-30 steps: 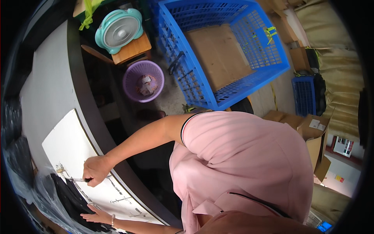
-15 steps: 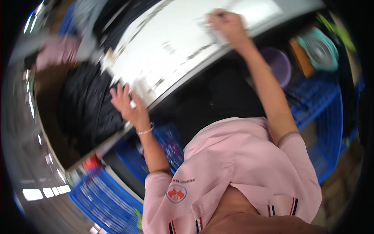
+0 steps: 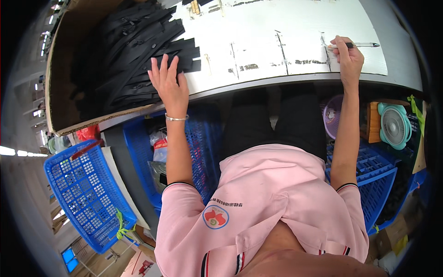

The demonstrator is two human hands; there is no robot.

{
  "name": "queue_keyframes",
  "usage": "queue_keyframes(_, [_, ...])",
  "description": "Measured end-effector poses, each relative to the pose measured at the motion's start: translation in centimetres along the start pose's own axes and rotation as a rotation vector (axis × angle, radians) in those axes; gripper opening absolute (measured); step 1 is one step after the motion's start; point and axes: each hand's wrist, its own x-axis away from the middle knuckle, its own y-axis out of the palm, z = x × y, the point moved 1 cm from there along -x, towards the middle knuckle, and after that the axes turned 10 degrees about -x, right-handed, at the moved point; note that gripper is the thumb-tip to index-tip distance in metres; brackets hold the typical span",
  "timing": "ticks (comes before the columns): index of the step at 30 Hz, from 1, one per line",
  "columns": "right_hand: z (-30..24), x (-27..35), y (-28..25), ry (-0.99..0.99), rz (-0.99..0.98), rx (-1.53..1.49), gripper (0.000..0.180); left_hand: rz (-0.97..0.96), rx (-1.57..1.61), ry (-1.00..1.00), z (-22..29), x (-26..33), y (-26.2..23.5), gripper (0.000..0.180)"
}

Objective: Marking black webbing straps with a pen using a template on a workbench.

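My left hand (image 3: 170, 87) lies with fingers spread at the ends of a pile of black zipper strips (image 3: 143, 51), its fingertips over the strips and nothing gripped. The strips spill from a cardboard box (image 3: 53, 87) onto a white board (image 3: 258, 30) that bears dark marked lines and smudges. Over the right part of that board, my right hand (image 3: 351, 60) is closed round a pen (image 3: 367, 45). The clear end of the pen points right. Its other end is at the fingertips, close to one of the dark lines; whether it touches the board I cannot tell.
Below the table edge stand blue plastic baskets, one at the left (image 3: 87, 184) and one at the right (image 3: 369, 184). A purple bin (image 3: 331, 117) and a turquoise fan (image 3: 394, 127) are under the table's right side. My legs (image 3: 277, 111) reach beneath the table.
The whole view has turned and sharpened from a blur. My left hand now lies at the zipper strips' ends, and my right hand is over the board's right part, the pen now clear.
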Motion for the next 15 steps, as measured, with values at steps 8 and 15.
queue_keyframes(8, [0.2, 0.1, 0.9, 0.011, 0.012, -0.023, 0.02, -0.001, 0.038, -0.046, -1.3, -2.2, 0.7, 0.02])
queue_keyframes(15, [0.1, 0.0, 0.4, 0.008, -0.02, -0.037, 0.019, 0.046, 0.039, 0.069, 1.3, -3.2, 0.9, 0.012])
